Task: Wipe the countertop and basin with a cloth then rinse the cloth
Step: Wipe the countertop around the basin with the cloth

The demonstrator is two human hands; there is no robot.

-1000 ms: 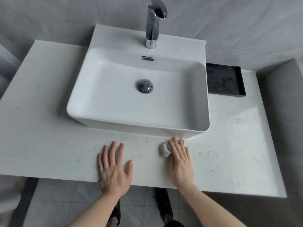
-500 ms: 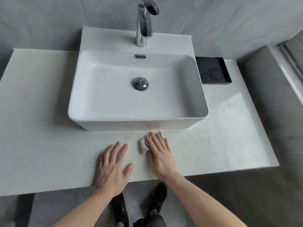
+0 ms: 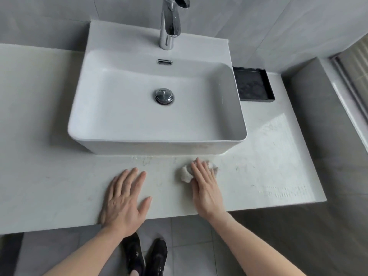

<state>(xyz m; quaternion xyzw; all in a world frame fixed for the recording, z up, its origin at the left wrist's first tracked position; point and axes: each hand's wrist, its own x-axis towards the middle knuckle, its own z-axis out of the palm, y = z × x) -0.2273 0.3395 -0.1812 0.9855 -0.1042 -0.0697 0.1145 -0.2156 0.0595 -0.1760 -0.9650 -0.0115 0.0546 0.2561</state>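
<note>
Cloth [image 3: 186, 174], a small pale wad, lies on the countertop [image 3: 39, 166] under the right hand's fingers, bulging out to their left and beyond their tips, just short of the basin [image 3: 159, 148] front wall. Going left to right: the left hand [image 3: 124, 198] rests flat on the stone, fingers straight and slightly spread, holding nothing, well left of the wad. The right hand [image 3: 205, 188] presses the wad with straight fingers held together. It looks soft, light and likely damp, so it should bunch and slide easily; flat pressure over its middle suits wiping, a pinch of the whole wad suits lifting. No brand, label or writing can be read anywhere.
</note>
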